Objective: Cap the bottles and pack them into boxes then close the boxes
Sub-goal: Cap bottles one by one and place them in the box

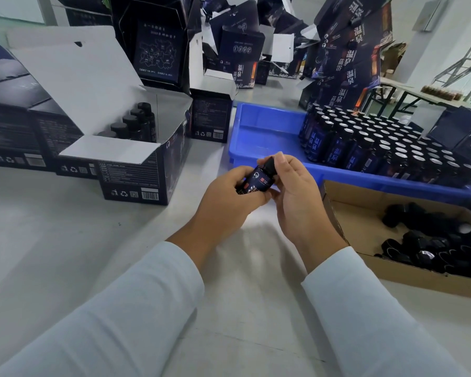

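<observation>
Here, a cap going onto one small bottle, held above the table.

The left hand (pixel 229 197) curls round the bottle (pixel 256 180) while the right hand (pixel 288 186) pinches its black cap (pixel 272 165). Outward, the open box (pixel 136 159) holds one row of capped bottles with room beside them. The blue tray (pixel 256 131) is crowded with uncapped bottles, and loose caps (pixel 433 240) wait in the cardboard tray (pixel 351 213). I'd say most of the work remains.

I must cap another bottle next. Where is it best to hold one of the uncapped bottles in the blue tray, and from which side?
Probably take a front-row uncapped bottle by its neck from above: they stand upright and tightly packed in the blue tray, so only the tops are free.
</observation>
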